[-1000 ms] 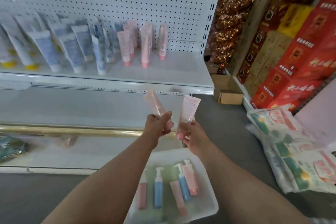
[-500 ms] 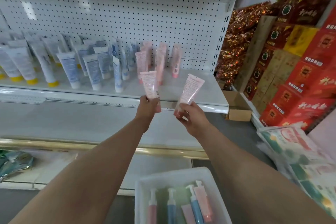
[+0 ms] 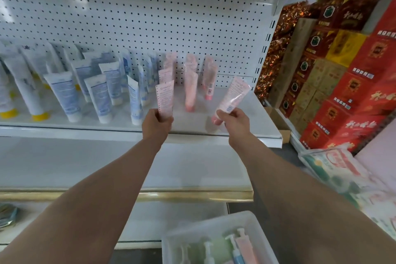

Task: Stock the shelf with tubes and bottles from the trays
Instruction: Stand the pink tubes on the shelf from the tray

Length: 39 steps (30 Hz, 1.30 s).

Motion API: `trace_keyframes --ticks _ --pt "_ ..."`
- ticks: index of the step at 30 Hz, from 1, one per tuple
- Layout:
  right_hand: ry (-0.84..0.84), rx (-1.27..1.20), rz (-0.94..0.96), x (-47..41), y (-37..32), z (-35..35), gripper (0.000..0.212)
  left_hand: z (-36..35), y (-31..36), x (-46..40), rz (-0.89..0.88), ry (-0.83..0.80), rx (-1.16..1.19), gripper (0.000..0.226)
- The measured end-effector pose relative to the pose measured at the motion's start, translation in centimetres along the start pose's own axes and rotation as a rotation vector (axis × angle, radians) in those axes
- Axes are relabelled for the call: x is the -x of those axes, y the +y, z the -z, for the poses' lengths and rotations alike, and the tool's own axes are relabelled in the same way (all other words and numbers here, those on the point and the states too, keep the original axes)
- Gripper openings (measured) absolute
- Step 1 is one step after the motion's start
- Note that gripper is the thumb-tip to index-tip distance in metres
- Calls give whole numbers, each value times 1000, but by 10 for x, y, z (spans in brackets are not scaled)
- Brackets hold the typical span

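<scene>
My left hand (image 3: 157, 123) grips a pink tube (image 3: 165, 98) upright, over the front of the white shelf (image 3: 246, 133). My right hand (image 3: 232, 121) holds a second pink tube (image 3: 235, 96), tilted to the right, cap end down near the shelf surface. Just behind them several pink tubes (image 3: 190, 92) stand cap-down in rows on the shelf. To their left stand white-and-blue tubes (image 3: 100, 98). A white tray (image 3: 242, 218) with pink and blue pump bottles (image 3: 240, 248) lies at the bottom edge.
White tubes with yellow caps (image 3: 23, 90) fill the shelf's far left. A perforated back panel (image 3: 150, 17) rises behind. Stacked red cartons (image 3: 353, 83) stand to the right, bagged goods (image 3: 342, 176) on the floor below them. A lower shelf (image 3: 107, 167) sits underneath.
Both hands rose from above the tray to the shelf's front, each carrying its pink tube. The view tilted up, so the tray slid to the bottom edge.
</scene>
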State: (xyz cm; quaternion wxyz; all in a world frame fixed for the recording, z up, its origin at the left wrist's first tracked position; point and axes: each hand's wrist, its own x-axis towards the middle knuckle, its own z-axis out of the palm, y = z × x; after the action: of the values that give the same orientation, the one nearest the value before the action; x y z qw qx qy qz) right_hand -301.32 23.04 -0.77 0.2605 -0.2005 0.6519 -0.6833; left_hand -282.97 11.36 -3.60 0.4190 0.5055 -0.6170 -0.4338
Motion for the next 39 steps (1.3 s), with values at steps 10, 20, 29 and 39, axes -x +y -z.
trace_keyframes --ticks 10,20,29,39 --pt "65 324 53 -51 26 -31 29 8 -18 -25 -36 -43 -38 23" --pt "65 502 204 -92 26 -50 36 6 -25 -31 -65 -16 -41 25" --pt "110 521 202 -100 31 -57 34 4 -24 -28 -100 -12 -82 21" --pt "132 587 187 -104 35 -60 29 4 -25 -29 -99 -25 -113 19"
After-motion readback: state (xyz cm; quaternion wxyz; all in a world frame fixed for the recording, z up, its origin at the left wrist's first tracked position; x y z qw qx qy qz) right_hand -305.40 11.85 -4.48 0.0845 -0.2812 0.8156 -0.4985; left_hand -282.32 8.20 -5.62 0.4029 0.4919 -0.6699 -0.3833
